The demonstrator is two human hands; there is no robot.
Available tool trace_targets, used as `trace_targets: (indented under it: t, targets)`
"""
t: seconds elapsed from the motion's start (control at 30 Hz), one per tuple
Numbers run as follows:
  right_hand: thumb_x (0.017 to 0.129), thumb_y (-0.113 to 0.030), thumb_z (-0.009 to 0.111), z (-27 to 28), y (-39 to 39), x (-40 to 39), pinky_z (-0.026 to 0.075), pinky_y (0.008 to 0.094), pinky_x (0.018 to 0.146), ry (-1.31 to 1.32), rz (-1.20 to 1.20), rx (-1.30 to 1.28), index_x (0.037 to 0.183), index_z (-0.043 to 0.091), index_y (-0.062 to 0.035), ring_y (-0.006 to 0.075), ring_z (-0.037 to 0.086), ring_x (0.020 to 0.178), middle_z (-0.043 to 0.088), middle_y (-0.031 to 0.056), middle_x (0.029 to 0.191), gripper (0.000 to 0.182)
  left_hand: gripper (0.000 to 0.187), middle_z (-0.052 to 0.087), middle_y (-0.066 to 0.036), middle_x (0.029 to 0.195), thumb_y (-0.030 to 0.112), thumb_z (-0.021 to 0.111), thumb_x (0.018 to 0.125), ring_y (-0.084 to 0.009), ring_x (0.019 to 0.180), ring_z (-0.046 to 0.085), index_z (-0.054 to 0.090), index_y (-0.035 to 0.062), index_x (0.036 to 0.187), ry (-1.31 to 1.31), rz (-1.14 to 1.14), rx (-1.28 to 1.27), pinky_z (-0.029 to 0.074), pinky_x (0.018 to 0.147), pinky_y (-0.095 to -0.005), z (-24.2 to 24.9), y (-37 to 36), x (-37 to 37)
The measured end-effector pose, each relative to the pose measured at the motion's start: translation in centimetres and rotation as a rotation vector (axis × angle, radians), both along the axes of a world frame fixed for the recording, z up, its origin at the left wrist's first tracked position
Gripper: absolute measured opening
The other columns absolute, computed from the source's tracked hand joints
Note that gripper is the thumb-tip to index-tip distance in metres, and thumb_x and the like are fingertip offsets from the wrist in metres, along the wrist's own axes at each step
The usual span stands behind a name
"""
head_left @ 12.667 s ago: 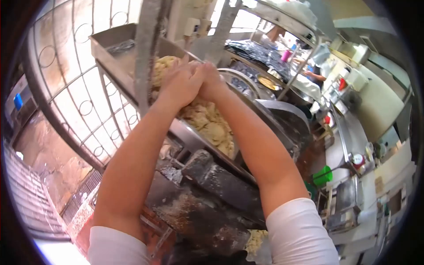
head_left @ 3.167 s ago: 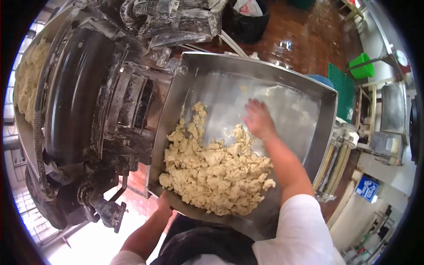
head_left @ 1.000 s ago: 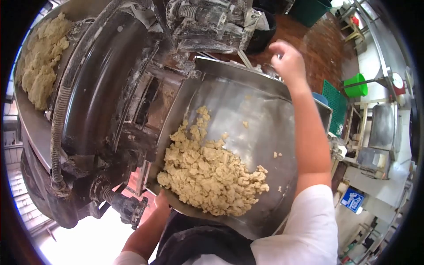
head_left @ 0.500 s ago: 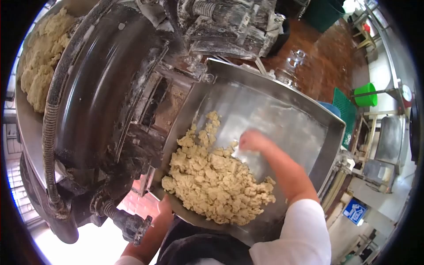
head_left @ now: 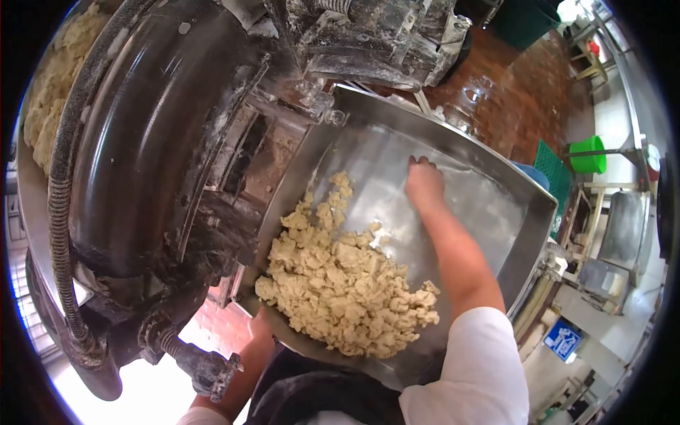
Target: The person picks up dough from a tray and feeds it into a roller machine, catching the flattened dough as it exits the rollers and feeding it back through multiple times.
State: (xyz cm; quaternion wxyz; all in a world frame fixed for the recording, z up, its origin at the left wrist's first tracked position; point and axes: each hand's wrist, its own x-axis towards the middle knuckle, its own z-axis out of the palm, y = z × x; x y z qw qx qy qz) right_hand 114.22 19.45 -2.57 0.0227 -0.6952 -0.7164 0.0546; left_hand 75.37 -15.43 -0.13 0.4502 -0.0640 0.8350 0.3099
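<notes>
A deep metal tray [head_left: 467,205] holds a heap of pale, crumbly dough [head_left: 347,290], piled toward its near left part. My right hand [head_left: 426,183] is over the tray's bare floor beyond the heap, knuckles up and fingers curled in. What the fingers close on, if anything, is hidden under the hand. A small white patch [head_left: 380,236] shows at the dough's far edge. My left hand [head_left: 261,327] grips the tray at its near left corner, with most of its fingers out of sight behind the wall.
Left of the tray stands a large dark machine [head_left: 163,142] crusted with flour, more dough [head_left: 60,92] in its bowl. A floury machine part [head_left: 375,49] stands beyond the tray's far side. A green bucket [head_left: 588,154] and metal shelving are at the right.
My right hand has moved away from the dough's edge toward the far side of the tray. The view has shifted slightly; my left hand stays at the corner.
</notes>
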Motion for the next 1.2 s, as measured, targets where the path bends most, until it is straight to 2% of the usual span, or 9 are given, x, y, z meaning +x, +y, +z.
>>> trace_targets:
  t: [0.17, 0.37, 0.47, 0.5, 0.6, 0.8, 0.87, 0.93, 1.2]
  targets:
    - [0.080, -0.013, 0.057, 1.5, -0.7, -0.4, 0.052, 0.0421, 0.075, -0.033, 0.032, -0.099, 0.096, 0.065, -0.0090, 0.0291, 0.062, 0.090, 0.062, 0.0110, 0.099, 0.018, 0.029, 0.063, -0.010, 0.083, 0.028, 0.056, 0.092, -0.0245, 0.068, 0.063, 0.061, -0.0002, 0.096, 0.035, -0.012, -0.048, 0.052, 0.058, -0.0366, 0.0, -0.4, -0.3]
    - [0.078, -0.016, 0.071, 16.2, 0.7, 2.1, 0.051, 0.0334, 0.070, 0.763, -0.218, 0.480, 0.078, 0.067, -0.0062, 0.0219, 0.065, 0.074, 0.069, 0.0091, 0.077, 0.010, 0.030, 0.064, -0.012, 0.085, 0.028, 0.055, 0.092, -0.0268, 0.070, 0.065, 0.060, -0.0005, 0.100, 0.031, -0.042, -0.076, 0.055, 0.058, -0.0397, -2.6, -2.3, -2.6]
    - [0.085, -0.012, 0.063, 22.0, 7.7, 8.9, 0.050, 0.0272, 0.065, 0.849, -0.117, 0.925, 0.086, 0.069, -0.0010, 0.0127, 0.064, 0.066, 0.071, 0.0069, 0.079, 0.013, 0.030, 0.065, -0.012, 0.087, 0.028, 0.056, 0.092, -0.0280, 0.073, 0.066, 0.059, -0.0001, 0.102, 0.018, -0.051, -0.094, 0.056, 0.059, -0.0417, -2.9, -2.2, -2.7]
    - [0.087, -0.016, 0.058, 24.1, 9.9, 11.4, 0.052, 0.0260, 0.071, 0.751, -0.299, 0.656, 0.101, 0.068, -0.0007, 0.0120, 0.067, 0.074, 0.072, 0.0093, 0.088, 0.023, 0.030, 0.065, -0.012, 0.088, 0.028, 0.056, 0.092, -0.0286, 0.073, 0.066, 0.059, -0.0001, 0.103, 0.016, -0.033, -0.086, 0.057, 0.059, -0.0423, -2.6, -2.0, -2.3]
    - [0.085, -0.034, 0.060, 21.7, 16.1, 15.8, 0.051, 0.0335, 0.081, 0.342, -0.242, 0.814, 0.124, 0.059, -0.0073, 0.0249, 0.067, 0.089, 0.070, 0.0122, 0.104, 0.047, 0.031, 0.065, -0.013, 0.091, 0.028, 0.056, 0.093, -0.0295, 0.074, 0.067, 0.058, -0.0004, 0.104, 0.005, -0.013, -0.071, 0.057, 0.059, -0.0426, -1.5, -1.0, -1.1]
    - [0.083, -0.040, 0.059, 18.1, 9.0, 8.0, 0.048, 0.0427, 0.060, 0.421, -0.206, 0.625, 0.060, 0.063, -0.0047, 0.0357, 0.061, 0.063, 0.062, 0.0193, 0.067, 0.042, 0.029, 0.066, -0.013, 0.089, 0.027, 0.055, 0.093, -0.0289, 0.075, 0.067, 0.061, -0.0010, 0.101, -0.013, 0.033, -0.068, 0.056, 0.063, -0.0403, 3.0, 1.8, 1.2]
    - [0.080, -0.023, 0.064, 13.5, 4.6, 3.5, 0.051, 0.0409, 0.082, 0.743, -0.088, 0.350, 0.105, 0.067, -0.0056, 0.0350, 0.064, 0.093, 0.066, 0.0193, 0.103, 0.030, 0.029, 0.066, -0.013, 0.088, 0.027, 0.055, 0.092, -0.0285, 0.075, 0.067, 0.062, -0.0011, 0.099, -0.019, 0.088, -0.090, 0.056, 0.062, -0.0393, 4.1, 2.0, 1.5]
    - [0.080, -0.018, 0.065, 8.2, 1.2, 0.0, 0.043, 0.0387, 0.098, 0.768, 0.032, 0.135, 0.139, 0.042, -0.0091, 0.0331, 0.052, 0.120, 0.048, 0.0187, 0.137, 0.065, 0.029, 0.066, -0.012, 0.086, 0.027, 0.055, 0.090, -0.0276, 0.075, 0.067, 0.063, -0.0008, 0.094, -0.024, -0.067, -0.089, 0.054, 0.061, -0.0393, 0.4, 0.0, -0.5]
    - [0.087, -0.045, 0.053, -2.5, -0.8, -11.1, 0.023, 0.0472, 0.113, 0.306, 0.113, -0.018, 0.143, 0.032, -0.0023, 0.0341, 0.030, 0.138, 0.032, 0.0199, 0.148, 0.074, 0.031, 0.064, -0.011, 0.089, 0.028, 0.058, 0.089, -0.0254, 0.075, 0.065, 0.060, -0.0004, 0.101, 0.045, 0.003, -0.089, 0.054, 0.063, -0.0396, 2.2, 0.7, 0.3]
